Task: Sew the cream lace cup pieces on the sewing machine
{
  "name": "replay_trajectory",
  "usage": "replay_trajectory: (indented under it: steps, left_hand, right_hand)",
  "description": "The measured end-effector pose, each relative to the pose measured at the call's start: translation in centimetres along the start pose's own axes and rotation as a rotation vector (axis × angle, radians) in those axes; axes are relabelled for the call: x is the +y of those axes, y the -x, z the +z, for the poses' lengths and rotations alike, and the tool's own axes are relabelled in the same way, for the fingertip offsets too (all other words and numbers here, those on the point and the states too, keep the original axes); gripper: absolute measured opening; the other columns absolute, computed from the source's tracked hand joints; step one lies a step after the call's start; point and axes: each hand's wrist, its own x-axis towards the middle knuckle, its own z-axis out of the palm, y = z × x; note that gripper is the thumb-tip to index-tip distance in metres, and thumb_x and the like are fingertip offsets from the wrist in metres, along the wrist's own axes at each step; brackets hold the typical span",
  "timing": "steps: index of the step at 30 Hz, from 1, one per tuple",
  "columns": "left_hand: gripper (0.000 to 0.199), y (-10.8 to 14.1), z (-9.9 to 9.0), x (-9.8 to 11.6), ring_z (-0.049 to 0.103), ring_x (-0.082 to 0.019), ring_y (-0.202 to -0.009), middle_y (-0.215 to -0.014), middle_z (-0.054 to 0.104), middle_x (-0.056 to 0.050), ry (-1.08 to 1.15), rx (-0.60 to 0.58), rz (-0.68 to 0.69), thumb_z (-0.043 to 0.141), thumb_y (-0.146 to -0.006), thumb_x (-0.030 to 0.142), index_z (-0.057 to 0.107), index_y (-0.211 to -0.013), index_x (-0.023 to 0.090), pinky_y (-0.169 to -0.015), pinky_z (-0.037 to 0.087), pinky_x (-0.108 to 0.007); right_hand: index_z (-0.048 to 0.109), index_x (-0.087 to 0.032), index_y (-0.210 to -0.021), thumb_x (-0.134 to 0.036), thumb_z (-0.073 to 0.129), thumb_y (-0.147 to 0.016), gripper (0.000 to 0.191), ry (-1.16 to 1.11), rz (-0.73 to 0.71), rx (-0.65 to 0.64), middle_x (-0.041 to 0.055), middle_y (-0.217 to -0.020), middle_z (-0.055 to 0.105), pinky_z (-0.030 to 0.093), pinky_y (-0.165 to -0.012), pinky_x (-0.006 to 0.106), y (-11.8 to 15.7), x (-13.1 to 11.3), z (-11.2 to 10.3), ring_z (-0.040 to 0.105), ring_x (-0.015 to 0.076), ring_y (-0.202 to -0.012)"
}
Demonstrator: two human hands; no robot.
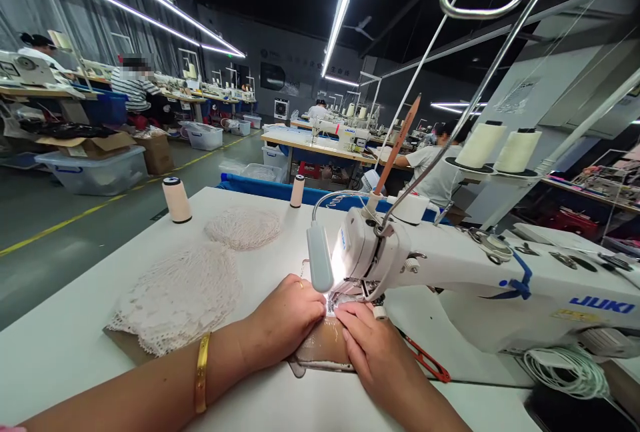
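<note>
A white sewing machine (425,252) stands before me, its small lamp (320,262) lighting the needle area. My left hand (293,315) is closed just left of the presser foot (345,295), fingers curled down; what they pinch is hidden. On the right, my right hand (373,345) rests with fingers stretched out and fingertips close to the needle. A small pale bit of material (330,312) shows between the hands, too bright to make out well. Below it lies a brown, shiny plate (325,345) on the machine bed.
Two piles of pale lace pieces (180,292) lie left on the white table (240,392). Thread cones (177,200) stand behind them. Red-handled snips (427,359) lie right of my right hand. A coil of pale cord (567,372) sits at lower right. Other people work at machines beyond.
</note>
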Motion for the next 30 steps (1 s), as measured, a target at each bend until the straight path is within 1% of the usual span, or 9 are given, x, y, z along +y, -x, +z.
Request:
replay_trajectory:
  steps: [4, 5, 8, 10, 14, 19, 21, 24, 30]
  left_hand:
    - [0.005, 0.2, -0.9, 0.3, 0.066, -0.026, -0.098, -0.106, 0.075, -0.005, -0.011, -0.023, -0.077, 0.069, -0.099, 0.016, 0.069, -0.100, 0.021, -0.089, 0.045, -0.038]
    - [0.008, 0.3, -1.1, 0.5, 0.065, -0.028, -0.099, -0.107, 0.075, -0.006, -0.036, -0.027, -0.116, 0.073, -0.097, 0.020, 0.069, -0.104, 0.020, -0.089, 0.046, -0.039]
    - [0.017, 0.3, -2.1, 1.3, 0.063, -0.026, -0.087, -0.093, 0.072, -0.005, -0.046, -0.061, -0.187, 0.079, -0.094, 0.031, 0.068, -0.089, 0.020, -0.080, 0.044, -0.038]
    - [0.031, 0.2, -2.7, 1.7, 0.059, -0.021, -0.075, -0.080, 0.068, -0.001, 0.069, -0.091, -0.135, 0.073, -0.099, 0.031, 0.061, -0.072, 0.020, -0.074, 0.039, -0.036]
    - [0.025, 0.1, -3.3, 1.5, 0.058, -0.020, -0.080, -0.085, 0.068, -0.001, 0.218, -0.027, -0.059, 0.059, -0.102, 0.021, 0.060, -0.077, 0.020, -0.076, 0.038, -0.036]
    - [0.016, 0.9, -2.1, 0.7, 0.057, -0.020, -0.080, -0.088, 0.065, -0.001, 0.208, -0.089, -0.060, 0.058, -0.098, 0.011, 0.063, -0.087, 0.022, -0.074, 0.037, -0.035]
    - [0.013, 1.3, -1.4, 1.0, 0.059, -0.021, -0.084, -0.095, 0.067, -0.001, 0.182, -0.053, -0.043, 0.064, -0.094, 0.011, 0.065, -0.087, 0.022, -0.074, 0.037, -0.035]
    - [0.015, 1.4, -1.0, 1.7, 0.064, -0.022, -0.094, -0.108, 0.073, -0.001, 0.165, -0.022, 0.004, 0.071, -0.088, 0.007, 0.066, -0.088, 0.022, -0.079, 0.039, -0.036]
    - [0.014, 1.3, -1.2, 2.2, 0.068, -0.021, -0.094, -0.104, 0.079, 0.002, 0.184, -0.040, 0.013, 0.074, -0.091, 0.008, 0.070, -0.090, 0.022, -0.084, 0.042, -0.038]
  right_hand:
    - [0.067, -0.020, -0.132, -0.008, 0.046, -0.105, 0.037, 0.005, -0.022, 0.045, 0.0116, -0.130, 0.077, 0.066, -0.087, 0.044, 0.4, 0.4, 0.1, 0.075, 0.0297, -0.107]
    - [0.067, -0.020, -0.133, -0.009, 0.047, -0.105, 0.036, 0.004, -0.034, 0.062, 0.0115, -0.130, 0.078, 0.066, -0.089, 0.045, 0.5, 0.5, 0.0, 0.075, 0.0300, -0.109]
    - [0.063, -0.022, -0.133, -0.009, 0.047, -0.106, 0.034, -0.043, -0.092, 0.117, 0.0092, -0.126, 0.079, 0.065, -0.091, 0.043, 0.5, 0.3, -0.3, 0.074, 0.0286, -0.110]
    - [0.061, -0.024, -0.134, -0.009, 0.049, -0.107, 0.034, -0.108, -0.133, 0.135, 0.0075, -0.123, 0.079, 0.063, -0.093, 0.041, 0.3, -0.1, -0.6, 0.073, 0.0268, -0.112]
    - [0.060, -0.026, -0.132, -0.008, 0.049, -0.107, 0.033, -0.232, -0.165, 0.061, 0.0067, -0.120, 0.077, 0.059, -0.091, 0.039, 0.0, -0.9, -1.0, 0.070, 0.0248, -0.110]
    - [0.065, -0.025, -0.110, 0.003, 0.050, -0.092, 0.037, -0.183, -0.133, 0.000, 0.0035, -0.108, 0.074, 0.053, -0.080, 0.036, 0.2, -0.9, -1.0, 0.066, 0.0238, -0.096]
    - [0.064, -0.024, -0.106, 0.004, 0.052, -0.089, 0.036, -0.160, -0.128, -0.004, 0.0030, -0.110, 0.074, 0.051, -0.080, 0.035, 0.4, -0.7, -1.1, 0.065, 0.0238, -0.097]
    - [0.064, -0.024, -0.105, 0.004, 0.053, -0.091, 0.033, -0.145, -0.128, -0.009, 0.0026, -0.111, 0.074, 0.050, -0.082, 0.037, 0.7, -0.6, -1.3, 0.065, 0.0234, -0.097]
    - [0.067, -0.024, -0.110, 0.004, 0.056, -0.091, 0.035, -0.149, -0.113, -0.023, 0.0017, -0.113, 0.075, 0.049, -0.083, 0.037, 0.9, -0.7, -1.4, 0.065, 0.0233, -0.099]
